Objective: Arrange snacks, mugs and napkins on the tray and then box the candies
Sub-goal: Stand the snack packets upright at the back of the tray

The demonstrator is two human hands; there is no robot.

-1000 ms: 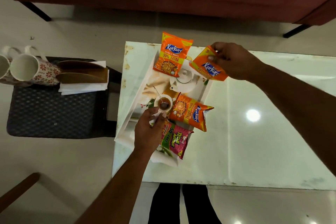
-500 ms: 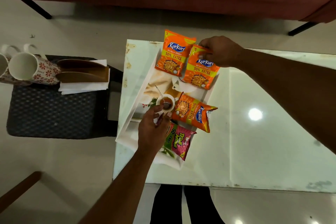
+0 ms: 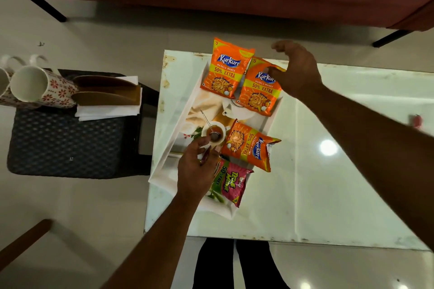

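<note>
Laying the second orange packet [image 3: 258, 94] beside the first orange packet [image 3: 225, 70] at the far end of the tray [image 3: 171, 166] looks like the step in hand. The right hand [image 3: 298, 70] hovers over the second packet's upper right corner with its fingers apart and only the thumb tip touching the foil. The two packets overlap slightly at their inner edges, so a light sideways nudge would probably square them without tipping either over the rim. A third orange packet [image 3: 249, 145] lies sideways, its end hanging over the tray's right wall. It likely wants sliding inward so that room is left for what is to come. The left hand [image 3: 195, 171] rests over the upper edge of the pink packet [image 3: 229, 183] near the tray's near end; whether its fingers pinch anything I cannot tell. The mugs [image 3: 30, 83] and napkins [image 3: 108, 111] sit on a dark stool [image 3: 70, 148] well left of the worktop [image 3: 328, 183], not yet on the tray.
</note>
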